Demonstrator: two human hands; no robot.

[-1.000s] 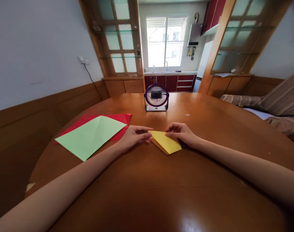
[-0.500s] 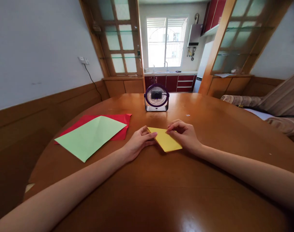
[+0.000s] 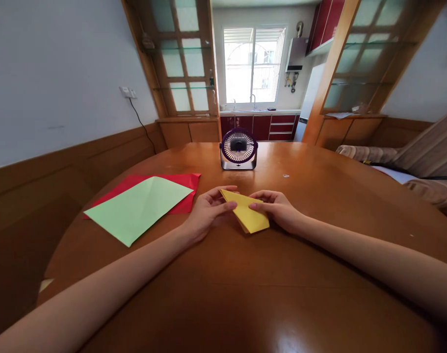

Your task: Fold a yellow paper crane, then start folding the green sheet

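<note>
A folded yellow paper (image 3: 248,214) is held just above the round wooden table (image 3: 245,284), near its middle. My left hand (image 3: 207,212) pinches its left corner between thumb and fingers. My right hand (image 3: 279,209) grips its right edge, thumb on top. The paper tilts with its far corner raised.
A light green sheet (image 3: 137,207) lies on a red sheet (image 3: 184,182) to the left of my hands. A small purple desk fan (image 3: 238,148) stands on the table beyond them. A sofa (image 3: 422,162) lies at the right; wood-panelled wall at the left.
Both hands have lifted the yellow paper slightly off the table and tilted it. The left hand moved up to its far left corner.
</note>
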